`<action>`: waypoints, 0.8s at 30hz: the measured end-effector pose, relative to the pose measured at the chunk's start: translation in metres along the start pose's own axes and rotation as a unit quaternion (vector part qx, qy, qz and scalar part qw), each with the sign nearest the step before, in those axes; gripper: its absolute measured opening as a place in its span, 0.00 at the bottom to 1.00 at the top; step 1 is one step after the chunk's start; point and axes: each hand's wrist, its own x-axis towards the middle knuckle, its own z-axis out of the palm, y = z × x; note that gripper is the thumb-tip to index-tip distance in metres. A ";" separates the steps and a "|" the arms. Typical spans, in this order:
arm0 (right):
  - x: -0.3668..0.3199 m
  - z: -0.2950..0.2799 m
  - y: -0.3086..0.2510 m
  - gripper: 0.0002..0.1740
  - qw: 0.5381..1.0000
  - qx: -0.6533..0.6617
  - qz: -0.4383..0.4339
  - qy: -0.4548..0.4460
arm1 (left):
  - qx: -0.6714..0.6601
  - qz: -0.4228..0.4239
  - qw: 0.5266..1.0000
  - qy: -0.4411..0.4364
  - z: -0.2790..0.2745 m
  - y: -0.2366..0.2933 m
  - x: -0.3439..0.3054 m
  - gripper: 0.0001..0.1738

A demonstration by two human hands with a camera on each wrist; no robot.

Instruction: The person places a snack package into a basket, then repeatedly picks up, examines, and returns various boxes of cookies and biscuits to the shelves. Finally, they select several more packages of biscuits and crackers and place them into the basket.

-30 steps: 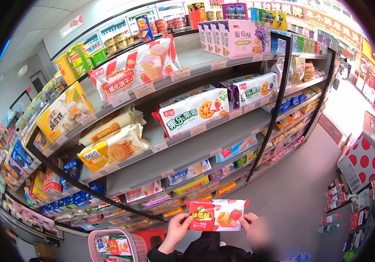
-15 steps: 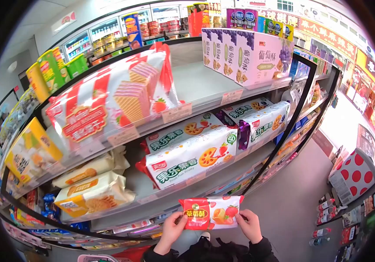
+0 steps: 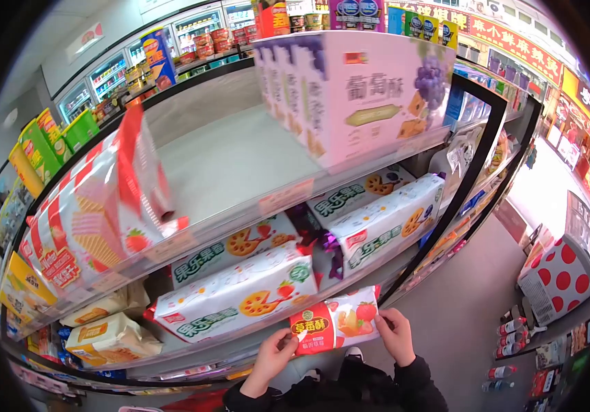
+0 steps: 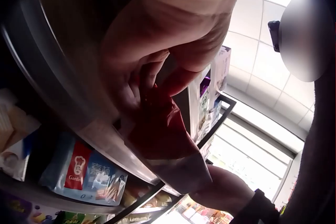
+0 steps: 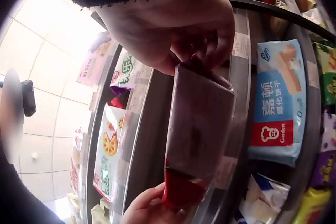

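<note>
A red and white packet of strawberry pastries [image 3: 336,321] is held in front of the body, its right end higher than its left. My left hand [image 3: 273,358] pinches the red left end between thumb and fingers. At the white right end, my right hand [image 3: 396,338] pinches the other edge. Seen from the left wrist, the crimped red end of the packet [image 4: 160,129] sits in the left fingers. The packet's plain back [image 5: 198,121] faces the right wrist camera. Behind it, white fruit biscuit packets [image 3: 240,295] lie on the middle shelf.
A large wafer biscuit bag [image 3: 96,206] and pink grape pastry boxes [image 3: 377,96] stand on the top shelf [image 3: 233,151]. A black shelf post [image 3: 446,199] rises right of the hands. Drink bottles [image 3: 504,343] and a red-dotted box [image 3: 559,278] are at the right.
The shelf has come nearer and shifted left in the head view. The packet has tilted, right end up. The basket at lower left has nearly left view. Both hands keep their grip.
</note>
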 end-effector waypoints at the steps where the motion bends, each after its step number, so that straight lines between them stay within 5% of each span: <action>1: 0.013 -0.007 0.001 0.09 1.000 -0.008 -0.013 -0.013 | -0.003 -0.015 1.000 0.001 0.007 0.000 0.008 0.12; 7: 0.101 -0.036 0.023 0.11 0.989 -0.066 -0.125 -0.036 | 0.000 0.008 1.000 0.011 0.052 0.016 0.068 0.18; 11: 0.151 -0.029 0.068 0.12 0.993 -0.026 -0.114 -0.019 | 0.018 0.035 0.999 0.033 0.079 0.017 0.100 0.22; 13: 0.171 -0.027 0.092 0.13 0.978 -0.078 -0.192 0.008 | -0.038 0.016 0.999 0.027 0.083 0.011 0.103 0.22; 19: 0.181 -0.036 0.094 0.16 0.997 -0.007 -0.073 -0.021 | -0.120 -0.029 0.992 0.020 0.087 -0.013 0.118 0.25; 24: 0.181 -0.039 0.106 0.16 0.988 -0.085 -0.122 -0.029 | -0.195 -0.039 0.980 0.016 0.071 -0.054 0.130 0.26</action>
